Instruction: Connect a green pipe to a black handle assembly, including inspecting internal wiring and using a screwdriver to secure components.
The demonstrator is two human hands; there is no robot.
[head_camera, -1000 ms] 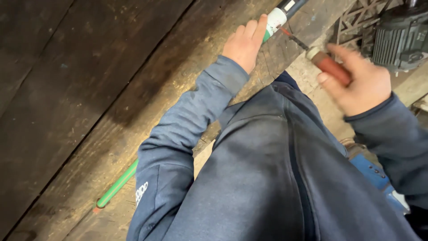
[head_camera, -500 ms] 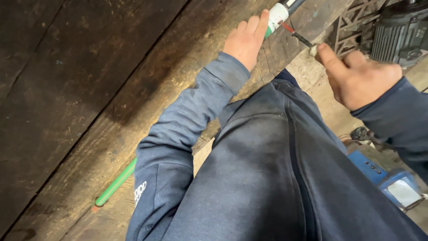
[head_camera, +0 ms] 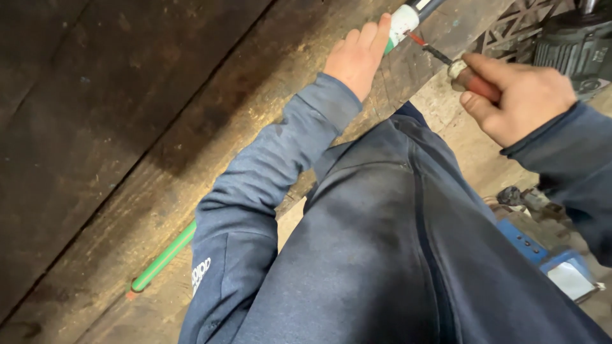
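My left hand (head_camera: 356, 54) reaches up along a dark wooden beam and grips a green and white tube (head_camera: 403, 24) at the top of the view. My right hand (head_camera: 519, 95) is closed around the reddish-brown handle of a tool (head_camera: 473, 79). The tool's thin dark shaft (head_camera: 433, 52) points up-left, and its tip meets the lower end of the tube. Both arms wear blue sleeves, and my blue top fills the lower middle of the view.
A green pipe (head_camera: 163, 257) lies along the dark wooden planks (head_camera: 127, 127) at the lower left. A grey electric motor (head_camera: 570, 41) and a metal grate (head_camera: 510, 28) sit at the top right. A blue device (head_camera: 548, 258) lies at the lower right.
My right hand has drawn slightly down and right along the tool, with the handle showing again after being covered half a second ago. The left hand keeps its hold on the tube.
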